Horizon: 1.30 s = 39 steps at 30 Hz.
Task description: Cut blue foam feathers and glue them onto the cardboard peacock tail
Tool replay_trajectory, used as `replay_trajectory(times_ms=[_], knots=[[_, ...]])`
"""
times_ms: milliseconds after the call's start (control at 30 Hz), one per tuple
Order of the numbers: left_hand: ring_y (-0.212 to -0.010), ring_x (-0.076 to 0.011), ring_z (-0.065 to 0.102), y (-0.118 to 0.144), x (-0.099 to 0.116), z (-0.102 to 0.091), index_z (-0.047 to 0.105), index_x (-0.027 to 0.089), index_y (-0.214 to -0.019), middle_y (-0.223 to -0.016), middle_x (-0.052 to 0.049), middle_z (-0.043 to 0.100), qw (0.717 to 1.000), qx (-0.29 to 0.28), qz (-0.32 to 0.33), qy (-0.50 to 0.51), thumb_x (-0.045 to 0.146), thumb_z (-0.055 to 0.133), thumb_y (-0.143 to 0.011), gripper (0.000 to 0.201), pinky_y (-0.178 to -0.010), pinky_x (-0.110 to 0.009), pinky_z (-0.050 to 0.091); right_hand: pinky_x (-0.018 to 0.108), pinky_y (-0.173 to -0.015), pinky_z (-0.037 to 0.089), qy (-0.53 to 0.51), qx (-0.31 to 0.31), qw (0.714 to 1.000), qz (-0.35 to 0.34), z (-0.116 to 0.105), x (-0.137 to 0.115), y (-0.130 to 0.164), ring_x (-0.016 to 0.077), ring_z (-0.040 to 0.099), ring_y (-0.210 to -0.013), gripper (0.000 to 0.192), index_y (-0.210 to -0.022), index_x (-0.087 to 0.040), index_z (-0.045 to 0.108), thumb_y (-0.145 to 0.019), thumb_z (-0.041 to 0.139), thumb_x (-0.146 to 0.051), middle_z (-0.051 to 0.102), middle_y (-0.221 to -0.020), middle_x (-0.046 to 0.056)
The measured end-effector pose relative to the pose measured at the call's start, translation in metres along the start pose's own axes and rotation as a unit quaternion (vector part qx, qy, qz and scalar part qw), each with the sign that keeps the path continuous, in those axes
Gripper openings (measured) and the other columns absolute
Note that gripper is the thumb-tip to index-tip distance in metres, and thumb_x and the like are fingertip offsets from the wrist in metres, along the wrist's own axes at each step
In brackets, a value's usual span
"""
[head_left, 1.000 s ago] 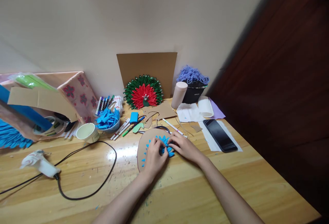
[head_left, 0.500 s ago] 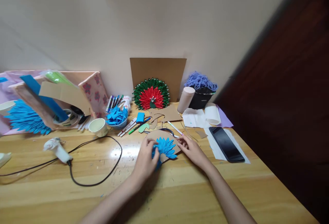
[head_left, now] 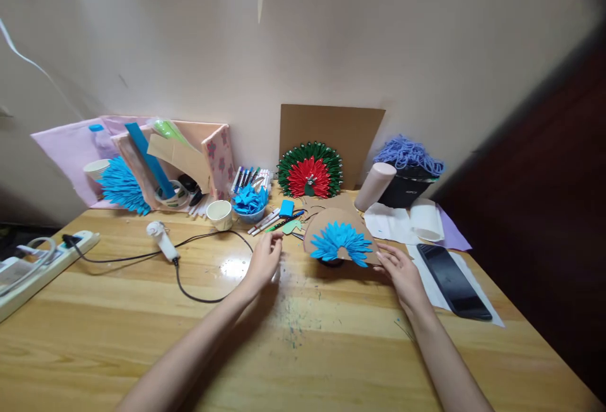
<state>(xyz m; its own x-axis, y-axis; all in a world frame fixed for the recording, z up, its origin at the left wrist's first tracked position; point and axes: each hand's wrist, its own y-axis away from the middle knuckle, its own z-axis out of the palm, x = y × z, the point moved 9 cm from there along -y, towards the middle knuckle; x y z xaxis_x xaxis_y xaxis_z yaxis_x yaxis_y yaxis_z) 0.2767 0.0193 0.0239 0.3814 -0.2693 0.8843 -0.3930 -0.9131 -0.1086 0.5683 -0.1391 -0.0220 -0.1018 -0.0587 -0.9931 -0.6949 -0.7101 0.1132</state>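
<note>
My right hand (head_left: 400,273) grips the right edge of a rounded cardboard piece (head_left: 331,219), thumb on top. A fan of blue petals (head_left: 341,245) is fixed along the lower part of the cardboard, around a bare notch. The piece is tilted up, and something dark shows beneath its lower edge. My left hand (head_left: 266,262) is apart from the cardboard, to its left, above the table. Its fingers are loosely bent and apart, with nothing visible in them. Close to its fingertips lie markers (head_left: 265,221) and a green leaf-shaped cutout (head_left: 294,228).
A glue gun (head_left: 162,241) with a looping black cord lies left, near a power strip (head_left: 52,267). Behind stand a paper cup (head_left: 219,214), a bowl of blue petals (head_left: 250,202) and a red-green peacock fan (head_left: 310,172). A phone (head_left: 454,282) lies right.
My left hand has let go of the blue-petalled cardboard and drawn away to the left. My right hand holds the cardboard, now more tilted. The camera view has swung left.
</note>
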Motion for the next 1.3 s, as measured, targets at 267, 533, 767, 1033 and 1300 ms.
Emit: replay_trajectory(times_ms=[267,533,767,1033,1300], knots=[[-0.105,-0.0279,0.047,-0.095,0.012,0.029,0.052,0.009,-0.096,-0.103,-0.017,0.051,0.964,0.055,0.072,-0.25,0.02,0.055,-0.075,0.024,-0.089,-0.039,0.037,0.032,-0.061,0.059,-0.069,0.051,0.996,0.008,-0.008,0.022,-0.005,0.0179,0.066,-0.06,0.048,-0.088,-0.017,0.058,-0.05,0.078,-0.038,0.068,-0.078,0.004],[-0.087,-0.0248,0.055,-0.111,0.015,0.022,0.055,0.01,-0.088,-0.09,-0.016,0.056,0.956,0.072,0.057,-0.278,0.019,0.039,-0.084,0.018,-0.075,-0.033,0.04,0.037,-0.085,0.054,-0.14,0.047,0.989,0.013,0.003,0.022,-0.008,0.0211,0.066,-0.084,0.047,-0.092,-0.019,0.054,-0.053,0.078,-0.034,0.068,-0.087,0.004],[-0.07,-0.0184,0.055,-0.081,0.043,-0.002,0.058,0.015,-0.077,-0.076,-0.008,0.061,0.968,0.066,0.089,-0.227,0.032,0.028,-0.089,0.036,-0.066,-0.027,0.038,0.039,-0.093,0.047,-0.133,-0.033,0.991,0.003,0.047,0.001,-0.024,0.021,0.062,-0.096,0.048,-0.098,-0.02,0.051,-0.058,0.073,-0.036,0.064,-0.102,0.006],[-0.061,-0.0156,0.054,-0.023,0.021,0.028,0.064,0.013,-0.071,-0.063,-0.002,0.061,0.987,-0.125,-0.021,0.098,0.046,0.051,-0.073,0.035,-0.057,-0.024,0.041,0.045,-0.093,0.041,0.163,0.073,0.969,-0.17,0.007,-0.03,-0.002,0.0244,0.05,-0.109,0.037,-0.107,-0.019,0.049,-0.076,0.052,-0.038,0.05,-0.116,0.014],[-0.072,-0.0198,0.061,0.002,0.035,0.054,0.068,0.013,-0.075,-0.076,-0.007,0.069,0.975,-0.152,-0.038,0.157,0.037,0.065,-0.063,0.027,-0.066,-0.028,0.046,0.029,-0.063,0.051,0.086,-0.172,0.98,-0.055,0.106,-0.016,0.04,0.0166,0.062,-0.074,0.027,-0.091,-0.018,0.057,-0.071,0.06,-0.036,0.063,-0.086,0.005]])
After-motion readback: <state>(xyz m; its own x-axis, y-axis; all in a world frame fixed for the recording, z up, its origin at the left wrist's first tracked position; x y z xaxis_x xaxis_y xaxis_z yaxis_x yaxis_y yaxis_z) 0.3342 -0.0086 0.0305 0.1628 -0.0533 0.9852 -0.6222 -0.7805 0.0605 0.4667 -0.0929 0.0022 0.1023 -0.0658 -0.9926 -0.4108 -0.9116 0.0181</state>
